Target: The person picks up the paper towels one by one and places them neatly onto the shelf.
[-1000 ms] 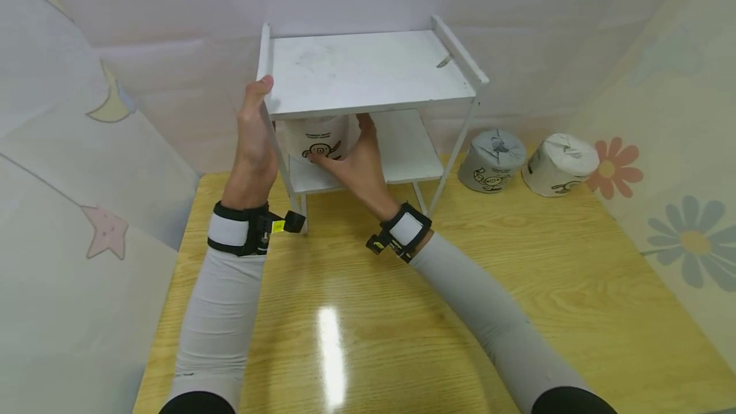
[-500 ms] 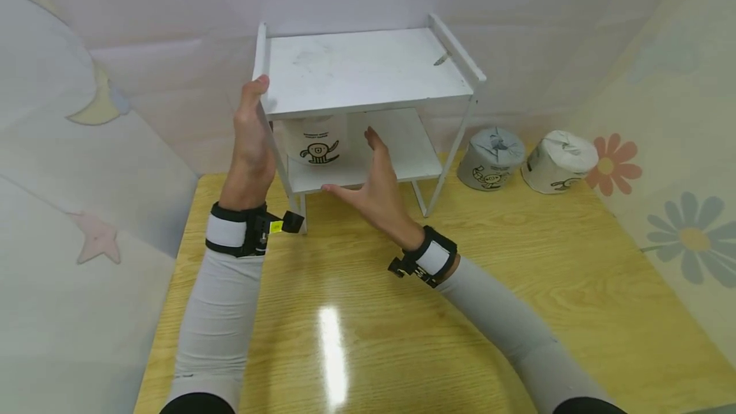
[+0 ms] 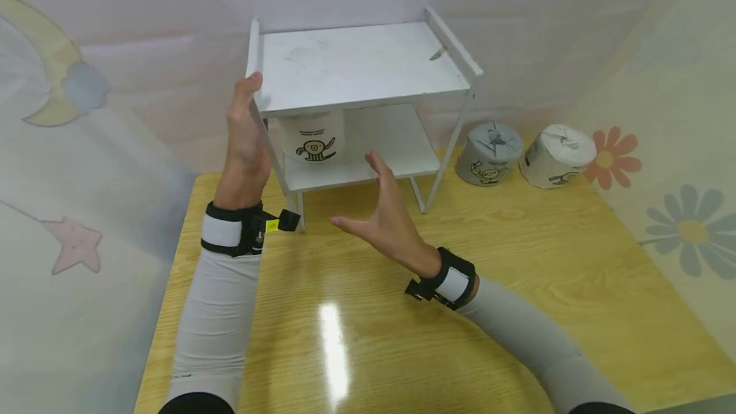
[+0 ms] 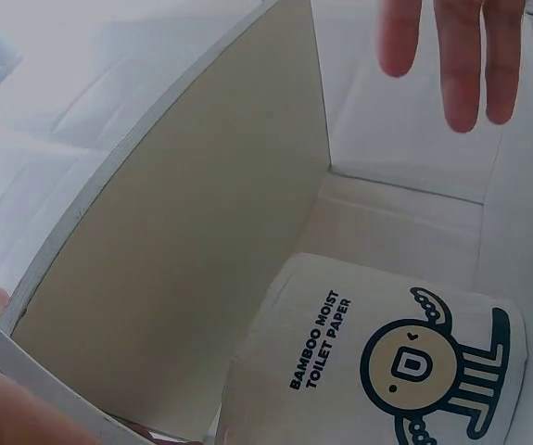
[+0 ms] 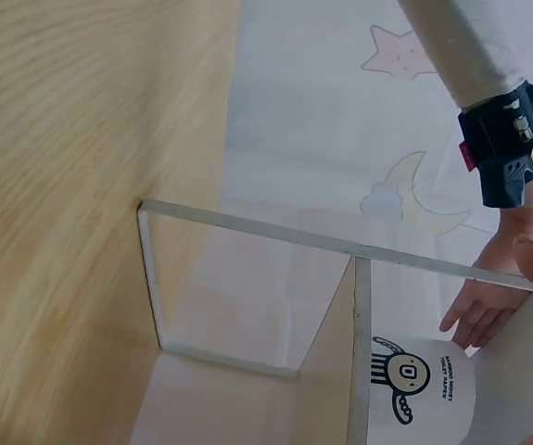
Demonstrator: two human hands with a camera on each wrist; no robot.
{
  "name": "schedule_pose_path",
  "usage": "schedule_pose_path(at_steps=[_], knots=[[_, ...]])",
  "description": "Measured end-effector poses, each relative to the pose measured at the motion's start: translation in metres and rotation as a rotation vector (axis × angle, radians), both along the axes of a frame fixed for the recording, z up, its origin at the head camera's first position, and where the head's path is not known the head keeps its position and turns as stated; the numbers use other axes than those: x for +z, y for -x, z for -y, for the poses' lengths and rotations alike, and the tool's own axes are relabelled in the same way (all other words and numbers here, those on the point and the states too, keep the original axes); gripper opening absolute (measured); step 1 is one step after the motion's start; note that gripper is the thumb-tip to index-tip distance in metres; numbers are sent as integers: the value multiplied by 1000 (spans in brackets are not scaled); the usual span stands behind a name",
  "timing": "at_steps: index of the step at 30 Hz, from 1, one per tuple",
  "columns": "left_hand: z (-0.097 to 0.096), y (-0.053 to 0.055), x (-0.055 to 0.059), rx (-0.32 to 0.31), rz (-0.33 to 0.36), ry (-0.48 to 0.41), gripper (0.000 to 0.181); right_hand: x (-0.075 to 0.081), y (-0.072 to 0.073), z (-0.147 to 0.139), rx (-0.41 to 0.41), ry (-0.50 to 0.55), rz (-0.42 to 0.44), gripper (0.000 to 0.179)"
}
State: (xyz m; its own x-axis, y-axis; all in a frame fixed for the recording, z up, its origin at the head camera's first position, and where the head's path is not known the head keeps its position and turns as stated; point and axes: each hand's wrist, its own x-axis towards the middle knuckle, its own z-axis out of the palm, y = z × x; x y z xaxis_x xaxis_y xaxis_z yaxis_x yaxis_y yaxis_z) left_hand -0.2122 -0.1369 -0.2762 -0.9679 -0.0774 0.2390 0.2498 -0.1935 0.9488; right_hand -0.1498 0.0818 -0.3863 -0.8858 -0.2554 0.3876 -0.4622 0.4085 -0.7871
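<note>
Standing upright near the left end of the lower shelf (image 3: 391,145), a wrapped toilet roll (image 3: 315,136) shows smooth white paper printed with a dark-outlined cartoon figure. The left wrist view makes its lettering plain: "BAMBOO MOIST TOILET PAPER", set in small dark capitals above the figure. In the head view, the board of the white rack (image 3: 356,66) hides its top.

The left hand (image 3: 247,139) grips the rack at its upper left side, thumb laid over the edge of the board and fingers reaching down and in behind the thin leg. Its forearm comes almost straight up from below. The right hand (image 3: 391,225) is empty, in front of the rack and apart from the roll, its thumb and fingers spread wide in a loose C; that forearm slants in from the lower right. Both arms wear pale grey, close-fitting sleeves, and each wrist carries a black-and-white strap with a small camera.

The rack has two flat rectangular boards on slim angled legs, its white upper surface smudged grey and marked near the right rail. To its right on the desk (image 3: 402,356) stand a grey-wrapped roll (image 3: 489,154) and a white-wrapped roll (image 3: 558,157), stubby cylinders with paper twisted in at the top. The desk is glossy, yellowish wood grain with a bright streak of reflected light.
</note>
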Motion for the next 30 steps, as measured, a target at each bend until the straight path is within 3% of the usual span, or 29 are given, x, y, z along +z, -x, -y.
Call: schedule_pose_path(at_steps=[15, 22, 30], knots=[[3, 0, -1, 5, 20, -6, 60, -15, -33, -39, -2, 16, -3, 110], [2, 0, -1, 3, 44, -2, 64, -20, -45, -65, -65, 20, -24, 106], [2, 1, 0, 11, 61, 8, 70, -29, -48, -95, -142, -13, -40, 103]])
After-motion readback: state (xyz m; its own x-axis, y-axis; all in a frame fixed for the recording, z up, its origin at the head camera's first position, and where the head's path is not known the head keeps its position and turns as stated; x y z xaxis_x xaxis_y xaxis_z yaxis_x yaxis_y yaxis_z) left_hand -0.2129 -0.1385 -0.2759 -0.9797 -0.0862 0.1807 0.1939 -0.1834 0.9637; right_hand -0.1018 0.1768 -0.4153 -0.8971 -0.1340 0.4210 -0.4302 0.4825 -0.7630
